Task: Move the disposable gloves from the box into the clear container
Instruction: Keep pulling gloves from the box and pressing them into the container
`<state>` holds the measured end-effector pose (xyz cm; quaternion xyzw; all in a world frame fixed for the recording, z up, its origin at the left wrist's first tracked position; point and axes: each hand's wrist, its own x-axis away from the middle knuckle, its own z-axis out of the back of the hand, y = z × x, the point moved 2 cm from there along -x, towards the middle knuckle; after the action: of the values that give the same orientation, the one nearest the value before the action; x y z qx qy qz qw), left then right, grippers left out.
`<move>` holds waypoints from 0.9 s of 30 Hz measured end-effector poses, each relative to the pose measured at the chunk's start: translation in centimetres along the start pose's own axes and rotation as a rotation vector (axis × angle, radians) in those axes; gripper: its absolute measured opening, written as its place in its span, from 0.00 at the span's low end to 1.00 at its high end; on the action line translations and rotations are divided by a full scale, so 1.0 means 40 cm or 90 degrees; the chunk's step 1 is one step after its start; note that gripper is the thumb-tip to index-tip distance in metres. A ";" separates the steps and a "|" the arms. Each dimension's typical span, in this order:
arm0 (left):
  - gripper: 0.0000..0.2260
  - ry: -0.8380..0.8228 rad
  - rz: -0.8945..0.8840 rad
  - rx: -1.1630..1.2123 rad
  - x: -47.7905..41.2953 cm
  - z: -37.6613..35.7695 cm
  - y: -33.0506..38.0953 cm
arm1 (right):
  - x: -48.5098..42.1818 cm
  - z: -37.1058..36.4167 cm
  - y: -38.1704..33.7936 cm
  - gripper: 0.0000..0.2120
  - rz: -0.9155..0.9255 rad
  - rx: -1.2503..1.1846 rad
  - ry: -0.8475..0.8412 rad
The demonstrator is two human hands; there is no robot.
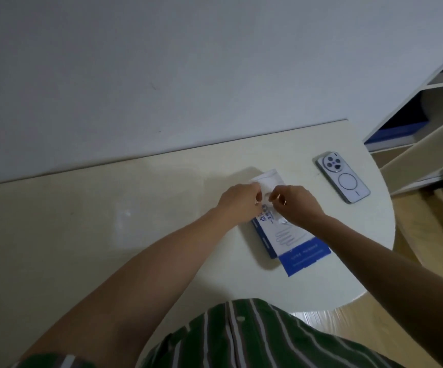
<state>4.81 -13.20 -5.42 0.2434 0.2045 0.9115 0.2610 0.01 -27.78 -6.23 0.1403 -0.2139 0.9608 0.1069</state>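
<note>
- Disposable gloves, head view: inside the flat blue-and-white cardboard box (292, 240) on the cream table (82, 235); whitish material at the box's far end may be them.
- Left hand (237, 199) and right hand (298, 205), close together, both pinch that far end.
- Risk: nothing pins the light box, so a pull may lift it or drag out a clump.
- Risk: silver phone (343, 179), right of the box, could be knocked.
</note>
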 end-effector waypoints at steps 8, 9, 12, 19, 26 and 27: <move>0.24 -0.043 0.080 -0.023 -0.054 -0.078 0.015 | -0.009 -0.051 0.035 0.09 0.005 0.039 0.027; 0.25 -0.045 0.087 -0.033 -0.059 -0.084 0.017 | -0.014 -0.055 0.039 0.07 0.005 0.041 0.032; 0.29 -0.056 0.112 -0.050 -0.068 -0.091 0.016 | -0.026 -0.056 0.051 0.03 0.012 -0.027 0.054; 0.28 -0.069 0.129 -0.066 -0.079 -0.087 0.016 | -0.014 -0.001 0.100 0.02 0.085 -0.254 0.128; 0.34 -0.082 0.145 -0.087 -0.093 -0.092 0.025 | 0.017 0.041 0.096 0.03 0.114 -0.519 0.144; 0.35 -0.087 0.147 -0.090 -0.093 -0.093 0.026 | 0.015 0.051 0.093 0.03 0.101 -0.568 0.154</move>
<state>5.17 -17.06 -9.12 0.3081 0.0922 0.9288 0.1841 -1.08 -31.87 -5.69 -0.0494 -0.6018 0.7898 0.1073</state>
